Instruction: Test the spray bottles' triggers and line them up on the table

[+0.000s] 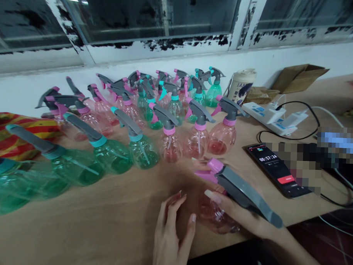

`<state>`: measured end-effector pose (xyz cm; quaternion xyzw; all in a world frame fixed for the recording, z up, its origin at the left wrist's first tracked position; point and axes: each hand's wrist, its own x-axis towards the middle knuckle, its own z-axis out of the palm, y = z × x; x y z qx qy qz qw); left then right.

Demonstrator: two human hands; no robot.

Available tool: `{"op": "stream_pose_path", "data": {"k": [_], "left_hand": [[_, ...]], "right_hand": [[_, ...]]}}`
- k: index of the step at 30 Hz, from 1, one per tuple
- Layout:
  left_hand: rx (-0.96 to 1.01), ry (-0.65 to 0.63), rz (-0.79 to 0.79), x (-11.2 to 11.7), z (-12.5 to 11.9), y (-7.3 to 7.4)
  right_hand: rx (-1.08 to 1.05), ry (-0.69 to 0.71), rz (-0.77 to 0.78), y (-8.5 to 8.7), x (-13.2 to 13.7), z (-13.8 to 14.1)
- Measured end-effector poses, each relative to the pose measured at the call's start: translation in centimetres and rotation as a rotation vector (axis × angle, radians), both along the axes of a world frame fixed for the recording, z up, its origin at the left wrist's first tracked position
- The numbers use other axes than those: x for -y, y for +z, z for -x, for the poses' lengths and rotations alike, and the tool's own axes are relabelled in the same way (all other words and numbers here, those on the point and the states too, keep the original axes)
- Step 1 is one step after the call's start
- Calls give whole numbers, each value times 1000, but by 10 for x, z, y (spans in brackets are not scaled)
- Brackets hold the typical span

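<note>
My right hand (234,210) grips a pink spray bottle (211,215) near its neck, close to the table's front edge. Its thumb lies across the near side, and some fingertips show behind the pink nozzle. A grey and pink sprayer head tops this bottle, its long grey back pointing toward my right wrist. Just left of it, my left hand (173,233) is held with fingers curved and apart, nothing in them. Beyond both hands stand more pink spray bottles (197,143). Green spray bottles (143,152) with teal collars form a row running to the left.
A phone (275,169) showing a timer lies on the right, near a white power strip (269,118) with cables. Behind stand a cream-coloured container (242,84) and an open cardboard box (297,78). A red and yellow striped bag (26,133) lies at left.
</note>
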<state>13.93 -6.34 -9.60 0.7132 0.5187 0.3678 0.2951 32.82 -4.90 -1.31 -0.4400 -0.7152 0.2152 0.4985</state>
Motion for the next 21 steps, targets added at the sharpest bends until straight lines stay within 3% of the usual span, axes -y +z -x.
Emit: {"op": "stream_pose_path", "data": {"k": [13,21], "left_hand": [[-8,11,35,0,0,0],[-10,9,22,0,0,1]], "right_hand": [[-109,-11,133,-5,-2,4],[-83,-15,105,0,-3,5]]}}
